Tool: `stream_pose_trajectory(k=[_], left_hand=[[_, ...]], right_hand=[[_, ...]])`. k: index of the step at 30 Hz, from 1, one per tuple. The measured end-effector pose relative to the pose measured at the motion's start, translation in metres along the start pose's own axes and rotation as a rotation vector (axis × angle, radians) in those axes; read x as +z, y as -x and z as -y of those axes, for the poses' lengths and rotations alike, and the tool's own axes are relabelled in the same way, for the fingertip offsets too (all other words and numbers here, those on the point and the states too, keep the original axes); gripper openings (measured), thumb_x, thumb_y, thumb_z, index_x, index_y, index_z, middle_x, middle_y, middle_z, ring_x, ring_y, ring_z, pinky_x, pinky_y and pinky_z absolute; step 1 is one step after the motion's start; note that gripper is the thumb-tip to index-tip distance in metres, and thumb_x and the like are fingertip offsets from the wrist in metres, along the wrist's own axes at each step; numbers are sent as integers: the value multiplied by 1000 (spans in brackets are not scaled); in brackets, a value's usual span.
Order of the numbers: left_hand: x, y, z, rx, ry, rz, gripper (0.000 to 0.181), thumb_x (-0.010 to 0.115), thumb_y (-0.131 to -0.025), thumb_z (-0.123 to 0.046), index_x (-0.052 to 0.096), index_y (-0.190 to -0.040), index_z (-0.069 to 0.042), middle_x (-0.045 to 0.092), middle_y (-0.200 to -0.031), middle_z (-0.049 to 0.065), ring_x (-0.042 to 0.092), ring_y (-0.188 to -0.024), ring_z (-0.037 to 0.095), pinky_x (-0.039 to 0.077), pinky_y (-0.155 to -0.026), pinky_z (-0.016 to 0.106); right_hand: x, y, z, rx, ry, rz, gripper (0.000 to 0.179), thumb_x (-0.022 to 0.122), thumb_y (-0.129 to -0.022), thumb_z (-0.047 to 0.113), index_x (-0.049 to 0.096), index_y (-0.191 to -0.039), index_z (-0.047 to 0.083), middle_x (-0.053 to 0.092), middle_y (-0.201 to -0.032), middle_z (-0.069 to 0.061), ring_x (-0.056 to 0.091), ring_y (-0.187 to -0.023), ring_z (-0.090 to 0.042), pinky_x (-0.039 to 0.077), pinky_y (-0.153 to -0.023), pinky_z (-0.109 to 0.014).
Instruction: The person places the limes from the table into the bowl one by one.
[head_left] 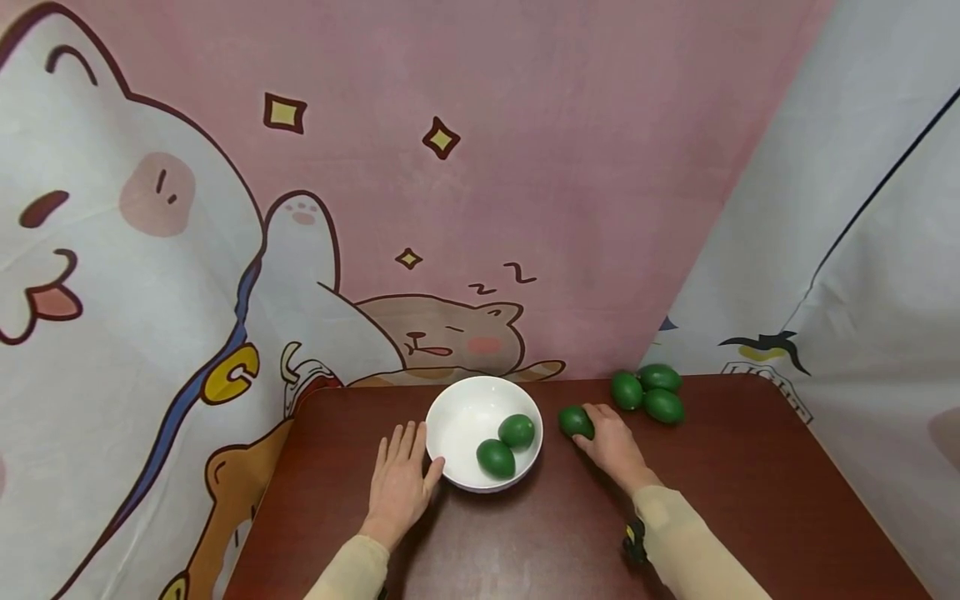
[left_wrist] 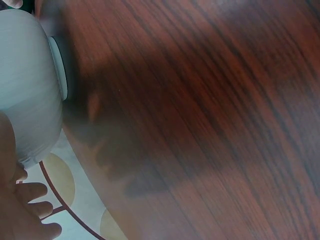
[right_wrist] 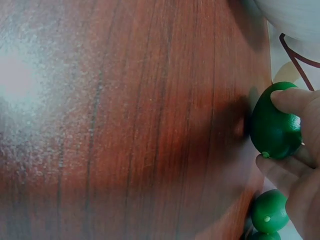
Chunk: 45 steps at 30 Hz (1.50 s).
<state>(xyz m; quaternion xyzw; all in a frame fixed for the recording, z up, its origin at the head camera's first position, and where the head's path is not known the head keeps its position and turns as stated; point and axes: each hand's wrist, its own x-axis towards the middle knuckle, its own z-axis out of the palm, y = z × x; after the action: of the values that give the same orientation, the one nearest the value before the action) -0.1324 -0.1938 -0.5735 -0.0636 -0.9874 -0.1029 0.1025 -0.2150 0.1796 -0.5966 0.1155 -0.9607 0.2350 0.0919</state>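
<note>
A white bowl (head_left: 457, 433) stands on the table with two green limes (head_left: 496, 458) inside it. My left hand (head_left: 399, 483) lies against the bowl's left side, its fingers straight and the thumb at the rim. To the right of the bowl, my right hand (head_left: 617, 446) grips another green lime (head_left: 575, 422) between thumb and fingers. In the right wrist view that lime (right_wrist: 275, 122) shows a small pale stem end, with the thumb on one side and fingertips on the other. The left wrist view shows the bowl's outer wall (left_wrist: 30, 70) beside the left hand (left_wrist: 20, 205).
Three more limes (head_left: 660, 379) sit in a cluster at the back right of the brown wooden table (head_left: 525, 550). Behind the table's far edge hangs a pink and white cloth (head_left: 585, 183) with cartoon animals. A dark band (head_left: 634, 540) circles the right wrist.
</note>
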Motion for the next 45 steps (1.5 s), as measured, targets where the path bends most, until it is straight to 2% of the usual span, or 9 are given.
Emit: stream_pose_trajectory(k=[13,25,34,45], left_hand=[[1,0,0,-3,6,-1,71,54,-104,-50,43,-157,-5,45,-159,20,37,-150,39,26,-123,58],[0,0,0,-11,-4,19,72,51,-105,-53,41,-158,-6,44,-160,19,36,-151,38,26,-124,57],[0,0,0,-9,2,21,72,51,-105,-52,40,-159,-6,43,-160,19,35,-151,38,24,-124,57],[-1,-1,0,0,3,2,70,55,-104,-49,43,-156,-4,46,-157,20,38,-149,40,28,-122,58]], right_hand=[[-1,7,1,5,-49,-26,59,87,-82,17,63,-130,-8,64,-123,-25,65,-109,-43,54,-94,-59],[-14,9,12,52,-65,14,61,85,-86,23,62,-134,-6,65,-127,-24,65,-113,-42,54,-95,-58],[-21,9,17,2,-73,-30,59,86,-83,23,65,-131,-5,67,-121,-22,68,-105,-40,57,-90,-56],[-32,5,31,-73,-95,-93,59,87,-81,23,66,-129,-4,67,-119,-20,67,-105,-36,57,-88,-55]])
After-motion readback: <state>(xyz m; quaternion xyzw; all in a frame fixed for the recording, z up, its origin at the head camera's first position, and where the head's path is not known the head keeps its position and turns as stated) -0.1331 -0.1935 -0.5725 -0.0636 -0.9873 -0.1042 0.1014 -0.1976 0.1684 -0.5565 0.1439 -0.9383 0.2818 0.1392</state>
